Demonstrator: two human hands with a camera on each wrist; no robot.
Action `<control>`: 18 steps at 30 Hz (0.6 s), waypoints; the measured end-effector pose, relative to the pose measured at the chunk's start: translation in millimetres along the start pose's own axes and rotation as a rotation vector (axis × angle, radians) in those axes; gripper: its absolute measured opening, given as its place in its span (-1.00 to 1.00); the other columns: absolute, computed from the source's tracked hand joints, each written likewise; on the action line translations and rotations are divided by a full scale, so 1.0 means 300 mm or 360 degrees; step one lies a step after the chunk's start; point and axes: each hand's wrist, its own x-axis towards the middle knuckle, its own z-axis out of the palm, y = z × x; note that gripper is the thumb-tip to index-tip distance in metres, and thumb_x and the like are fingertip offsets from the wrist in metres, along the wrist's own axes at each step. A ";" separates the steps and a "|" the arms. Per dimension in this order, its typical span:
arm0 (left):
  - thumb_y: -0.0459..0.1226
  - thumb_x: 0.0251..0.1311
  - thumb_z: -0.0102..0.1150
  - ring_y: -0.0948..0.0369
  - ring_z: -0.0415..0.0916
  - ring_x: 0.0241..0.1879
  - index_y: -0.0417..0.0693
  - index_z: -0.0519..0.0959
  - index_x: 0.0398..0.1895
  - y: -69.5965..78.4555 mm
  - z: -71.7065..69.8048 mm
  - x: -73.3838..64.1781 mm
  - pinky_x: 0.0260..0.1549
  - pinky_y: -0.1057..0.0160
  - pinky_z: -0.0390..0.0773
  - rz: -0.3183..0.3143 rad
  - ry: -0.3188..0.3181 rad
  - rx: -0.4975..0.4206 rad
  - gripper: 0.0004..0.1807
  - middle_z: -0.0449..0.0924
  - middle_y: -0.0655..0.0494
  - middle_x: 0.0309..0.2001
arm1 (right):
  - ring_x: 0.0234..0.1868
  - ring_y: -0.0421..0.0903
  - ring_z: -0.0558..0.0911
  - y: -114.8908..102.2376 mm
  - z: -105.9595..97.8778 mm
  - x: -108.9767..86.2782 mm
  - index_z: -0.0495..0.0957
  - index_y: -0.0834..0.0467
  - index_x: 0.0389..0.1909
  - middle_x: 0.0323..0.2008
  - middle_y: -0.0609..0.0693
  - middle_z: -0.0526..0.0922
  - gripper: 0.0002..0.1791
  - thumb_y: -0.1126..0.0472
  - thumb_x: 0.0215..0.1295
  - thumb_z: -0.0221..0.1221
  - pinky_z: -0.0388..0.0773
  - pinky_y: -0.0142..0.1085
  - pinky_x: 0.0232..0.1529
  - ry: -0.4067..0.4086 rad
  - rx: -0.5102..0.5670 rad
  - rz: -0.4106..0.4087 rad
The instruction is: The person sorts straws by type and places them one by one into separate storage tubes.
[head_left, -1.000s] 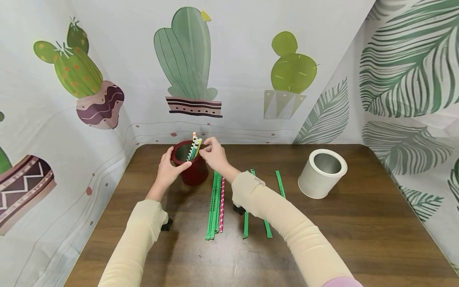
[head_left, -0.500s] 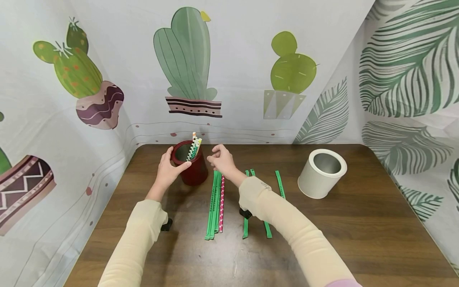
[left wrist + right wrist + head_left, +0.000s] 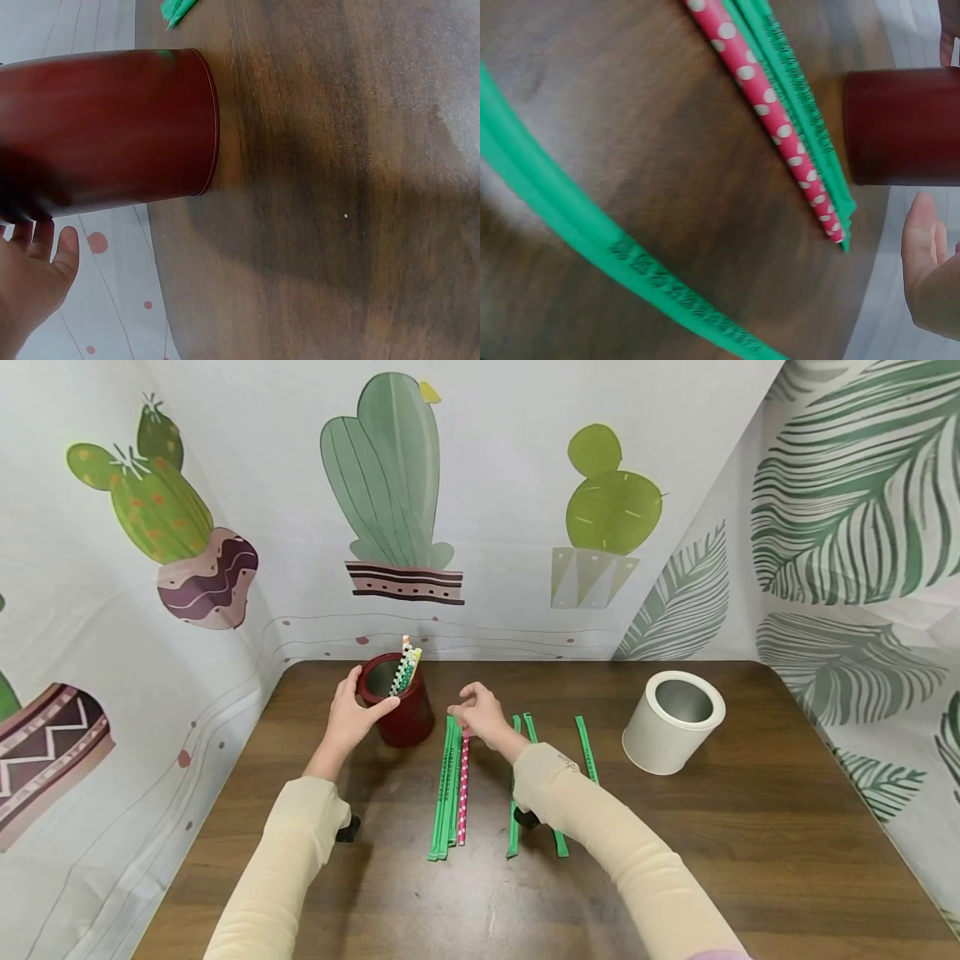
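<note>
My left hand (image 3: 351,713) holds a dark red canister (image 3: 408,722) at its rim, thumb in front and fingers round the left side. In the left wrist view the fingertips touch the canister's wall (image 3: 120,127). Several patterned paper straws (image 3: 406,670) stand leaning in it. My right hand (image 3: 480,714), loosely bent and holding nothing, is over the far end of a pink straw with white dots (image 3: 462,793). Beside that straw lie several green paper-wrapped straws (image 3: 443,793). In the right wrist view the thumb is apart from the straws.
More green wrapped straws lie to the right: one (image 3: 513,839) partly under the right sleeve, another (image 3: 561,843) beside it, a third (image 3: 588,750) further right. A white canister (image 3: 651,739) stands at the back right of the wooden table (image 3: 787,827). A printed cloth hangs behind.
My right hand has drawn back from the red canister's rim, moving right and nearer to me, over the pink straw's far end. The left hand and canister have stayed put.
</note>
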 end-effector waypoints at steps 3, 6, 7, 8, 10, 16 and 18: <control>0.13 -0.16 0.25 -0.02 0.01 0.27 -0.03 -0.07 0.36 0.000 0.000 -0.001 0.15 -0.08 0.16 -0.0004 -0.0003 -0.0004 0.06 0.01 -0.11 0.31 | -0.50 0.02 0.51 0.025 -0.004 -0.002 0.29 0.26 -0.08 -0.45 0.01 0.45 -0.61 0.26 0.10 0.17 0.56 -0.08 -0.38 -0.0049 0.0027 0.0048; 0.14 -0.16 0.24 -0.01 0.01 0.27 -0.02 -0.08 0.36 0.000 0.000 -0.002 0.16 -0.08 0.16 -0.0012 -0.0008 -0.0005 0.06 0.01 -0.10 0.31 | -0.49 0.03 0.52 0.046 -0.009 -0.006 0.27 0.31 -0.01 -0.42 0.06 0.46 -0.55 0.26 0.11 0.16 0.56 -0.08 -0.36 -0.0106 0.0036 0.0098; 0.14 -0.16 0.24 -0.01 0.01 0.28 -0.01 -0.08 0.36 -0.001 0.000 -0.001 0.16 -0.08 0.16 -0.0015 -0.0010 -0.0003 0.06 0.00 -0.10 0.31 | -0.49 0.03 0.53 0.052 -0.011 -0.008 0.26 0.33 0.00 -0.40 0.11 0.47 -0.54 0.26 0.12 0.16 0.56 -0.07 -0.35 -0.0125 0.0034 0.0114; 0.14 -0.16 0.24 -0.01 0.01 0.28 -0.01 -0.08 0.36 -0.001 0.000 -0.001 0.16 -0.08 0.16 -0.0015 -0.0009 -0.0003 0.06 0.00 -0.10 0.31 | -0.48 0.03 0.54 0.058 -0.012 -0.011 0.26 0.33 0.01 -0.36 0.15 0.49 -0.54 0.25 0.12 0.15 0.56 -0.07 -0.34 -0.0142 0.0031 0.0129; 0.13 -0.16 0.24 -0.01 0.01 0.28 0.00 -0.09 0.37 -0.001 0.001 -0.001 0.16 -0.07 0.16 -0.0012 -0.0007 0.0002 0.06 0.00 -0.10 0.31 | -0.47 0.03 0.54 0.073 -0.015 -0.013 0.27 0.33 0.01 -0.31 0.23 0.50 -0.54 0.25 0.13 0.15 0.57 -0.10 -0.37 -0.0169 0.0016 0.0153; 0.12 -0.15 0.24 -0.01 0.02 0.27 -0.02 -0.08 0.36 -0.003 0.001 -0.001 0.16 -0.07 0.17 0.0000 -0.0005 -0.0008 0.05 0.01 -0.10 0.31 | -0.48 0.01 0.56 0.118 -0.021 -0.018 0.30 0.30 -0.03 -0.36 0.20 0.52 -0.57 0.22 0.11 0.17 0.57 -0.24 -0.53 -0.0211 -0.0028 0.0211; 0.12 -0.15 0.24 -0.01 0.02 0.27 -0.03 -0.09 0.36 -0.003 0.000 0.000 0.15 -0.07 0.17 0.0000 -0.0009 -0.0009 0.06 0.00 -0.11 0.31 | -0.51 -0.02 0.56 0.130 -0.021 -0.023 0.32 0.30 -0.05 -0.42 0.13 0.52 -0.59 0.22 0.11 0.17 0.56 -0.26 -0.55 -0.0210 -0.0047 0.0227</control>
